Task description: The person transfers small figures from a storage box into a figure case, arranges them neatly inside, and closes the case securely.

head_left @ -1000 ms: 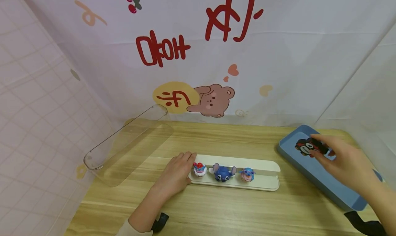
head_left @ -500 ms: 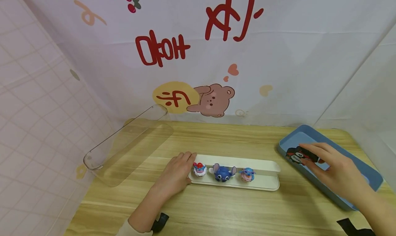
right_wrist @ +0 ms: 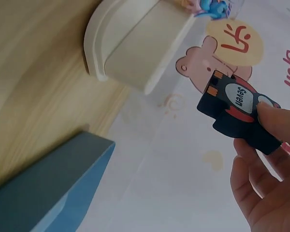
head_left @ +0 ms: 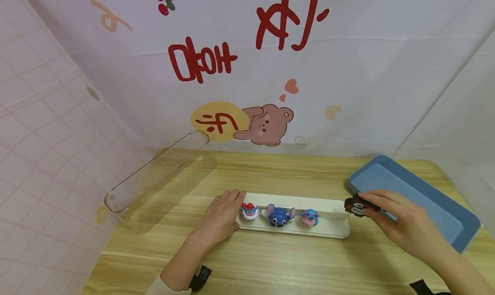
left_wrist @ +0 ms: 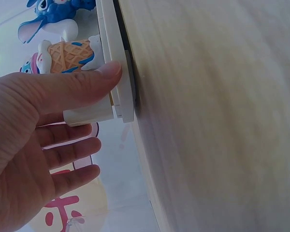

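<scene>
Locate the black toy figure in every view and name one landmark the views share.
Head: black toy figure, lower right, pinched by right hand.
Left wrist: not in view.
Right wrist: right of centre, held in the air.
Shared landmark: white tray.

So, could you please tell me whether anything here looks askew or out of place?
Only the clear plastic cover: it lies apart from the white tray, propped aslant against the left wall. The three figures stand upright in a row.

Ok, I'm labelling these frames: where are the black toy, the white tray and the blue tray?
black toy (head_left: 356, 205), head view, its printed front face.
white tray (head_left: 328, 233), head view, its near rim.
blue tray (head_left: 402, 185), head view, its bare floor.
</scene>
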### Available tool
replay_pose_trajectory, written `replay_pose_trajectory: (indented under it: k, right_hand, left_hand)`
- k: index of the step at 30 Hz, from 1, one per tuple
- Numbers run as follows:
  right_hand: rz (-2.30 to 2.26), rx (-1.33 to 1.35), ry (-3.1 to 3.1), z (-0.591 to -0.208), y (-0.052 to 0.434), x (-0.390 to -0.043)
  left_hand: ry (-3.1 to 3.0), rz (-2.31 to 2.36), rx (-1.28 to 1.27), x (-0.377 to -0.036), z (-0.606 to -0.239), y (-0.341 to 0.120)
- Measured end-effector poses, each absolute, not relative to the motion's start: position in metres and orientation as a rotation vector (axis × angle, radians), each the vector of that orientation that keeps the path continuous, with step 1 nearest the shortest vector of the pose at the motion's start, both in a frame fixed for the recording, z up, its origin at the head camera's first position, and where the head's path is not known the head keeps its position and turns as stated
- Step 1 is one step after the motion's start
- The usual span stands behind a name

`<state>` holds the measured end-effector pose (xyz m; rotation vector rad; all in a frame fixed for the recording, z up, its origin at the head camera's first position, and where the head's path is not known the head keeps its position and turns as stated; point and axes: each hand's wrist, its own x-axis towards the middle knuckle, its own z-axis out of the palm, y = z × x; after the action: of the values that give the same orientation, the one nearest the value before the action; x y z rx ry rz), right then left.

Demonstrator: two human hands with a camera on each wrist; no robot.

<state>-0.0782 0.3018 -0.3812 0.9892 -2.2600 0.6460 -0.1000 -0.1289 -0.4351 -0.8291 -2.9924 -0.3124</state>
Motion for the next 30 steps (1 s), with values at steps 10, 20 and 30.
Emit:
replay_pose_trajectory:
  k: [10,20,30]
  right_hand:
    - [0.649,1.017,-2.219,-0.390,0.286,-0.078]
    - [0.706,1.063,-2.215,-0.409,0.278,-0.081]
    - [0.749,1.058,-2.285,-0.429,0.279,-0.083]
  left_hand:
    - [-2.973,-0.323,-0.837,-0.100,-0.435,-0.129]
    - [-2.976,-0.319,-0.841,-0.101,-0.435,-0.129]
    - [-2.963,-0.319,-0.854,-0.101,-0.436,-0.129]
